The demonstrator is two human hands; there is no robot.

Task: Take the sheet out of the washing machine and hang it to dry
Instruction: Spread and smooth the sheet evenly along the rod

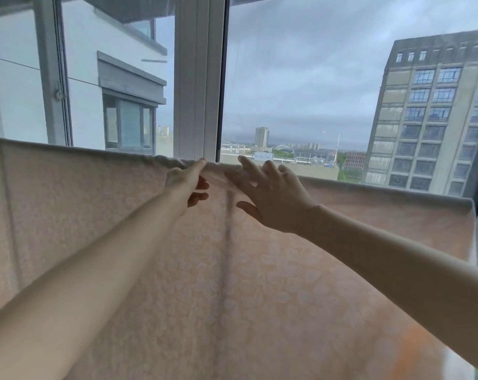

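Note:
A pale pink sheet (101, 215) with a faint white pattern hangs draped over a horizontal line or rod in front of the window, spanning nearly the whole width of the view. My left hand (187, 182) is at the sheet's top fold near the middle, its index finger stretched along the fold and the other fingers curled below. My right hand (270, 193) is just to its right, fingers spread and straight, touching the bunched fold of fabric at the top edge.
Behind the sheet stands a large window with a white vertical frame (196, 78) in the middle. Outside are a white building at left, a tall grey block (429, 113) at right and an overcast sky.

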